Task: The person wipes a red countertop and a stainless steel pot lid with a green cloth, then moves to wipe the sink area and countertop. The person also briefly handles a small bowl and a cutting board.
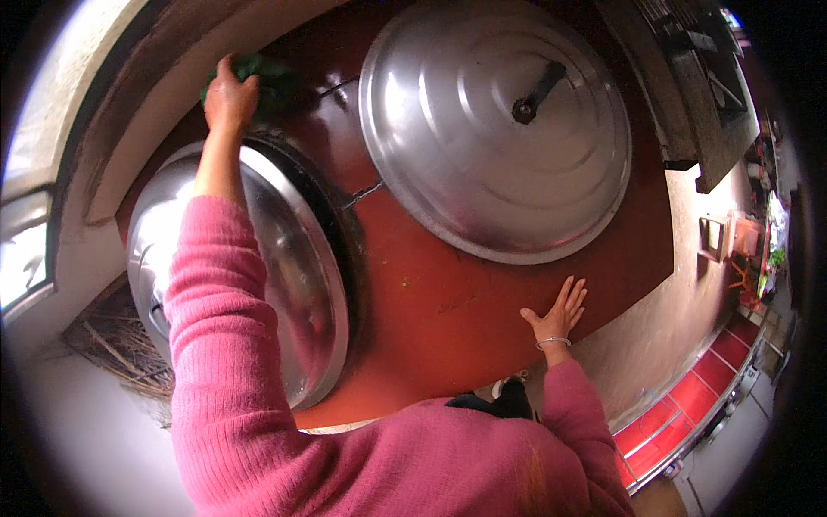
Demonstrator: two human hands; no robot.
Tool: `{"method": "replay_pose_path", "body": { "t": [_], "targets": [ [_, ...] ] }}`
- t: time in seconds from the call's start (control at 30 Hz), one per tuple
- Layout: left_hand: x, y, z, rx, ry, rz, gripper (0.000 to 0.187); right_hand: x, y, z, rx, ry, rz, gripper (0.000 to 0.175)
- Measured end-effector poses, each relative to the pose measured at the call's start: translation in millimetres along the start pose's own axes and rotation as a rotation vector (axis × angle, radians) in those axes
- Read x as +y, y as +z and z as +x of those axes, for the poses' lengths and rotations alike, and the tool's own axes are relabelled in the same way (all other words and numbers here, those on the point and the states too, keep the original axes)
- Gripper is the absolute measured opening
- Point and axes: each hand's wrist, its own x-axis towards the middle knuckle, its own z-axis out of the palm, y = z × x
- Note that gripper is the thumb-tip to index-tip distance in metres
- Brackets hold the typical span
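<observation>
My left hand [230, 95] reaches to the far left of a red stove top [420, 310], its fingers on a dark green cloth [268, 81] beside the wall. Under my left forearm lies a shiny domed metal lid [284, 271], over a dark round rim. Near the stove top's right front edge my right hand [559, 316], with a bracelet at the wrist, is spread with nothing in it; whether it touches the surface I cannot tell. Beyond it a large round metal lid [452, 161] with a dark handle lies flat.
A pale wall [148, 110] rises behind the stove top. Dry sticks [123, 349] are piled at the left. Dark wooden furniture [678, 97] stands at the upper right. Red tiles [698, 388] and a small wooden stool [712, 238] are farther right.
</observation>
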Motion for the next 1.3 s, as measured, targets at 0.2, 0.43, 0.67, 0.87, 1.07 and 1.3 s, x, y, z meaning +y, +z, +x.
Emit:
{"method": "replay_pose_path", "body": {
  "t": [0.2, 0.43, 0.67, 0.87, 1.07, 1.3],
  "targets": [
    [-32, 47, 15, -0.486, -0.051, 0.493, 0.052, 4, 0, -9, 0.039, -0.046, -0.005, 0.118],
    [18, 45, -44, -0.520, 0.370, 0.550, 0.045, 4, -1, -3, -0.002, -0.012, 0.003, 0.118],
    [58, 48, -143, -0.529, 0.479, 0.284, 0.044, -4, -4, 3, -0.002, -0.006, -0.027, 0.115],
    [64, 42, -205, -0.528, 0.525, 0.243, 0.032, -15, -7, 6, -0.025, 0.034, 0.017, 0.114],
    [68, 22, -249, -0.645, 0.634, 0.131, 0.050, -18, -9, 10, -0.028, -0.019, 0.060, 0.108],
    [61, 36, -272, -0.304, 0.501, 0.105, 0.053, 15, -4, 5, 0.010, -0.293, 0.119, 0.083]
  ]
}}
